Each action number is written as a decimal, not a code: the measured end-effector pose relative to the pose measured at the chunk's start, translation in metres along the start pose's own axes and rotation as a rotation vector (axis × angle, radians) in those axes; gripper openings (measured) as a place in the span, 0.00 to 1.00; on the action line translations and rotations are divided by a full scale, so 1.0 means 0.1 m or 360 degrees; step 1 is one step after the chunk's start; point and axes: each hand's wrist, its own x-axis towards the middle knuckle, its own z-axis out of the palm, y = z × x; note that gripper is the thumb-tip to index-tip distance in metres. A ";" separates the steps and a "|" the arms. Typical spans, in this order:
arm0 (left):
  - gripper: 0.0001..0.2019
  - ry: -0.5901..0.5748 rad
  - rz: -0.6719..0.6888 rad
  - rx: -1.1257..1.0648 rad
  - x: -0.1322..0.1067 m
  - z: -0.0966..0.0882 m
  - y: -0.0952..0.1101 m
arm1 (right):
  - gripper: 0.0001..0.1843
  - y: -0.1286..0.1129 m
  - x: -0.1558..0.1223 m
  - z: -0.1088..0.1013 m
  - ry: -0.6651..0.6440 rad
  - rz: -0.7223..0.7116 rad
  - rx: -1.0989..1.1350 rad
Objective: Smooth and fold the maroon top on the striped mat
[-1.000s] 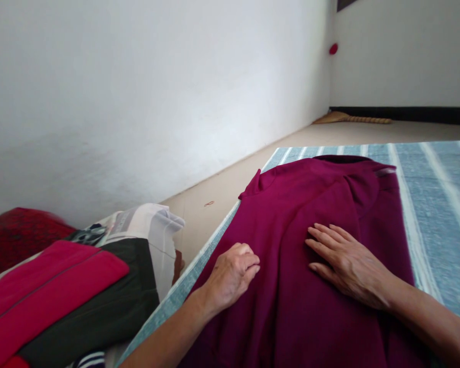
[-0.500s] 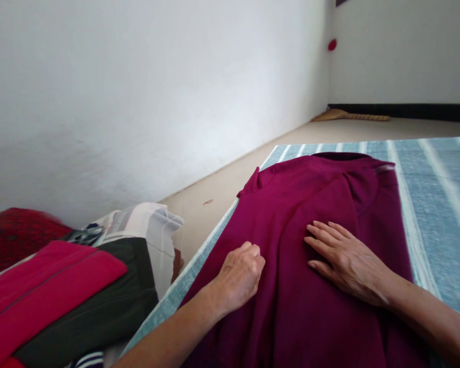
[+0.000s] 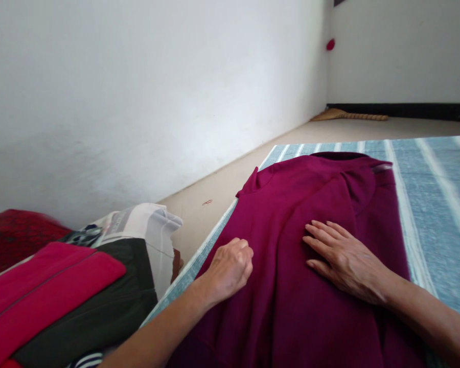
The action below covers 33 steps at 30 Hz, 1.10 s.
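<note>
A magenta-purple long garment (image 3: 314,199), with a dark neck opening at its far end, lies spread on a blue-and-white striped mat (image 3: 437,204). Lengthwise creases run down its middle. My left hand (image 3: 230,263) is closed in a fist on the garment's left part, knuckles up. Its fingertips are hidden, so any cloth inside the fist cannot be made out. Flat on the right part rests my right hand (image 3: 339,258), its fingers stretched out and pointing left. The garment's near end runs out of the picture.
Left of the mat lies a clothes pile: a folded pink garment (image 3: 57,281), a dark green one (image 3: 118,291), a pale checked cloth (image 3: 149,225) and a red patterned cloth (image 3: 21,240). A white wall (image 3: 138,102) borders the floor. A broom (image 3: 348,115) lies in the far corner.
My left fist has shifted a little to the left across the garment. My right hand has stayed on the same spot of cloth.
</note>
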 end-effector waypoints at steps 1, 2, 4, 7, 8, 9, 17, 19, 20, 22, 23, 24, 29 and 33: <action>0.10 0.0048 -0.0039 -0.0031 -0.04 0.00 -0.09 | 0.21 0.00 0.00 0.00 -0.0002 0.0005 0.0006; 0.10 0.0091 -0.0084 -0.0050 -0.08 -0.01 -0.19 | 0.21 0.00 0.00 -0.01 -0.0003 0.0008 0.0011; 0.11 0.0161 -0.0223 -0.0052 -0.19 -0.03 -0.38 | 0.21 0.00 -0.01 -0.01 -0.0001 0.0012 0.0017; 0.11 0.0212 -0.0348 -0.0106 -0.32 -0.06 -0.53 | 0.21 0.01 -0.01 -0.01 -0.0002 -0.0006 0.0004; 0.11 0.0218 -0.0336 -0.0172 -0.35 -0.06 -0.52 | 0.21 0.01 -0.01 0.00 -0.0003 -0.0015 -0.0005; 0.11 0.0217 -0.0303 -0.0262 -0.36 -0.07 -0.48 | 0.21 0.01 -0.01 0.00 -0.0004 -0.0021 -0.0014; 0.11 0.0169 -0.0031 -0.0509 -0.09 0.01 0.06 | 0.21 0.01 -0.01 0.01 -0.0009 -0.0024 -0.0046; 0.11 0.0135 -0.0001 -0.0438 -0.03 0.04 0.10 | 0.21 0.01 -0.01 0.00 -0.0022 -0.0023 -0.0044; 0.11 0.0119 0.0012 -0.0401 -0.02 0.05 0.11 | 0.21 0.01 -0.01 0.00 -0.0030 -0.0023 -0.0044; 0.12 0.0098 0.0020 -0.0318 0.00 0.08 0.13 | 0.21 0.01 -0.01 0.00 -0.0041 -0.0023 -0.0049; 0.12 0.0095 0.0013 -0.0275 0.00 0.09 0.13 | 0.21 0.01 -0.01 0.00 -0.0043 -0.0023 -0.0052; 0.12 0.0096 0.0004 -0.0232 0.00 0.10 0.14 | 0.21 0.01 -0.01 0.00 -0.0043 -0.0025 -0.0056; 0.13 0.0078 0.0061 -0.0022 0.00 0.13 0.16 | 0.21 0.01 -0.01 0.00 -0.0028 -0.0036 -0.0077; 0.11 -0.0034 0.0139 0.0137 0.04 0.07 0.20 | 0.21 0.01 -0.01 0.00 -0.0017 -0.0042 -0.0075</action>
